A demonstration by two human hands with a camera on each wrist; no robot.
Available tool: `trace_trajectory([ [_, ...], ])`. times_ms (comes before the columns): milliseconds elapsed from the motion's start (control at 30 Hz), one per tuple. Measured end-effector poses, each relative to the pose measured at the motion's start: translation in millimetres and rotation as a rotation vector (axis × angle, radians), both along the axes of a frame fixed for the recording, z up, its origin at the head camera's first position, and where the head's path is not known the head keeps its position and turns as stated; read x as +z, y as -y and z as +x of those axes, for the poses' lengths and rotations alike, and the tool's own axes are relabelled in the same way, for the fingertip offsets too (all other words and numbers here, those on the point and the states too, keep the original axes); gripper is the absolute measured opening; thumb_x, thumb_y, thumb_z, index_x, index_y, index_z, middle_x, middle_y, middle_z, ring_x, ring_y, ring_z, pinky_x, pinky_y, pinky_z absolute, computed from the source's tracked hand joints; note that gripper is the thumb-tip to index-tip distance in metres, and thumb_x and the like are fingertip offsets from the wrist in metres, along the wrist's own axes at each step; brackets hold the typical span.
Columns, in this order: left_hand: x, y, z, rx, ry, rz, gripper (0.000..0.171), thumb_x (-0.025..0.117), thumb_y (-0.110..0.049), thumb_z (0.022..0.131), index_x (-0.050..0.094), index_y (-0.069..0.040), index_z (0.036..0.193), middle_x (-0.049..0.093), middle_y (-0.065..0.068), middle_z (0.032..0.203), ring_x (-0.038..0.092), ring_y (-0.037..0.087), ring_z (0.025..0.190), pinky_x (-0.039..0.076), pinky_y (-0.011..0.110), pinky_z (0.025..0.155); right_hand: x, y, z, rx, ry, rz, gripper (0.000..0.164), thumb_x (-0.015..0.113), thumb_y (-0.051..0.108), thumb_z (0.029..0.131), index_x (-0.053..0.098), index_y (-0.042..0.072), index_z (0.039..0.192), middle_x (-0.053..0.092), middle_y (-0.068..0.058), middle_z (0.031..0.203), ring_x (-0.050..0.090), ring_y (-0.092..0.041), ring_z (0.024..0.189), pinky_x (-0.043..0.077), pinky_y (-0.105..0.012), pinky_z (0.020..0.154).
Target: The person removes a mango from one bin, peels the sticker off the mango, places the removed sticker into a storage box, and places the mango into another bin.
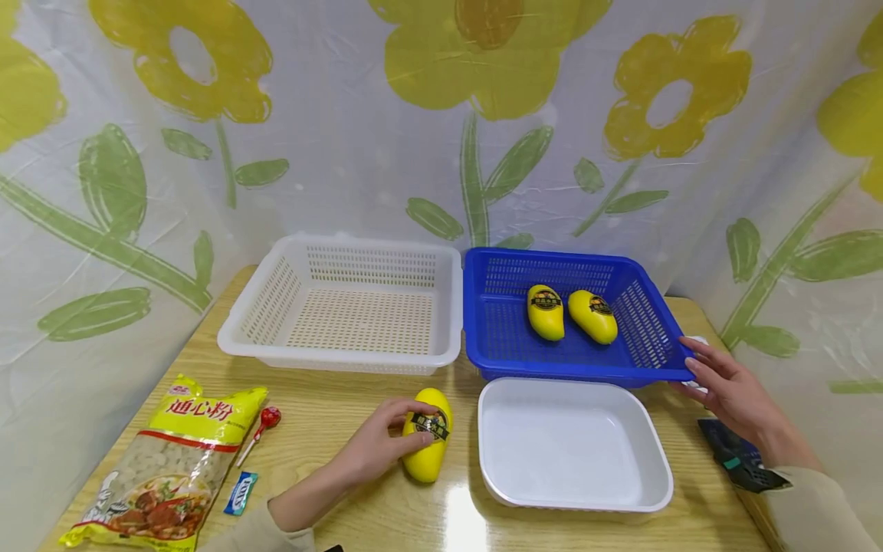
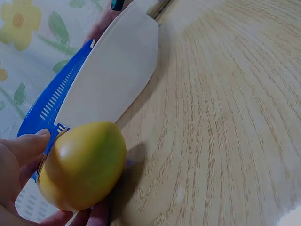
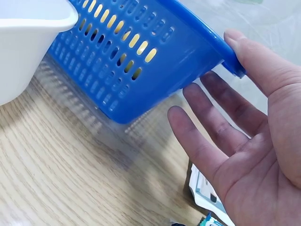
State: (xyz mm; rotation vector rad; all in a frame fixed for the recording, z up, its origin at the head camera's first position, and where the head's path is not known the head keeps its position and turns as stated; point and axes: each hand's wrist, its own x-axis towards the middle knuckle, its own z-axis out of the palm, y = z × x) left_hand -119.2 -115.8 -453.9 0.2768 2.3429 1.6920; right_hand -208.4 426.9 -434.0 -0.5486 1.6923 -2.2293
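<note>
In the head view my left hand [image 1: 386,445] grips a yellow mango [image 1: 428,468] with a dark label, at the front middle of the table. The left wrist view shows the thumb and fingers of the left hand [image 2: 19,165] around that mango [image 2: 89,165]. My right hand [image 1: 734,391] holds the right front corner of a blue basket [image 1: 552,369]. Seen from the right wrist, the thumb of the right hand [image 3: 254,146] lies on the basket's rim, with other fingers below it. Two labelled mangoes, one left [image 1: 546,322] and one right [image 1: 595,326], lie inside the blue basket.
A white slotted basket [image 1: 338,360] stands left of the blue one. In front of the blue basket sits a white tub [image 1: 572,445]. A macaroni bag [image 1: 165,468], a red lollipop [image 1: 270,417] and a small blue packet [image 1: 241,493] lie at left. Flowered cloth [image 1: 331,176] hangs behind.
</note>
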Motion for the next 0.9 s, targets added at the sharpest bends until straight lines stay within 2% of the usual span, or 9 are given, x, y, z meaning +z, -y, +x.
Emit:
trace_trajectory([
  [133,-1.2,1.7,-0.8,0.001,0.0,-0.026,0.026,0.072,-0.026,0.09,0.07,-0.022,0.116,0.053,0.008,0.132,0.054,0.035,0.113,0.049,0.041,0.09,-2.2,-0.5,0.2,-0.005,-0.008,0.0,0.047,0.024,-0.007,0.104,0.038,0.003,0.148,0.056,-0.003,0.136,0.063,-0.019,0.114,0.052,-0.038,0.093],
  [333,1.7,0.3,-1.2,0.01,0.016,-0.026,0.027,0.074,-0.025,0.088,0.07,-0.023,0.114,0.052,0.01,0.131,0.054,0.035,0.113,0.051,0.04,0.086,-0.9,0.6,3.2,-0.148,-0.042,0.163,0.044,0.036,0.001,0.105,0.043,0.01,0.148,0.054,0.005,0.131,0.064,-0.008,0.108,0.053,-0.029,0.088],
  [400,2.1,-0.4,-1.4,0.008,0.022,-0.017,0.027,0.075,-0.025,0.087,0.07,-0.022,0.114,0.052,0.011,0.13,0.055,0.036,0.112,0.052,0.038,0.085,0.5,0.8,5.7,-0.187,-0.076,0.194,0.043,0.038,0.003,0.105,0.042,0.008,0.148,0.053,0.008,0.131,0.063,-0.005,0.108,0.054,-0.026,0.087],
  [600,0.4,-1.1,-2.0,-0.004,0.022,0.0,0.028,0.075,-0.024,0.087,0.07,-0.021,0.115,0.052,0.012,0.13,0.056,0.035,0.112,0.052,0.037,0.085,4.7,-2.0,13.6,-0.324,-0.168,0.142,0.04,0.04,0.001,0.104,0.045,0.001,0.143,0.063,0.004,0.126,0.064,-0.007,0.105,0.053,-0.022,0.084],
  [767,0.0,0.3,-0.9,0.003,0.017,0.002,0.029,0.075,-0.023,0.087,0.07,-0.02,0.115,0.052,0.011,0.131,0.056,0.035,0.112,0.053,0.036,0.084,9.1,-4.2,21.0,-0.456,-0.119,0.113,0.031,0.047,0.002,0.101,0.056,0.008,0.13,0.063,0.005,0.119,0.066,-0.006,0.102,0.053,-0.02,0.082],
  [900,1.0,0.2,-0.4,0.014,0.029,0.003,0.029,0.075,-0.025,0.087,0.07,-0.021,0.115,0.051,0.011,0.132,0.055,0.033,0.112,0.052,0.036,0.083,11.8,-5.3,28.3,-0.512,-0.081,0.069,0.029,0.05,-0.001,0.099,0.062,0.011,0.122,0.065,0.004,0.113,0.067,-0.006,0.098,0.054,-0.02,0.08],
])
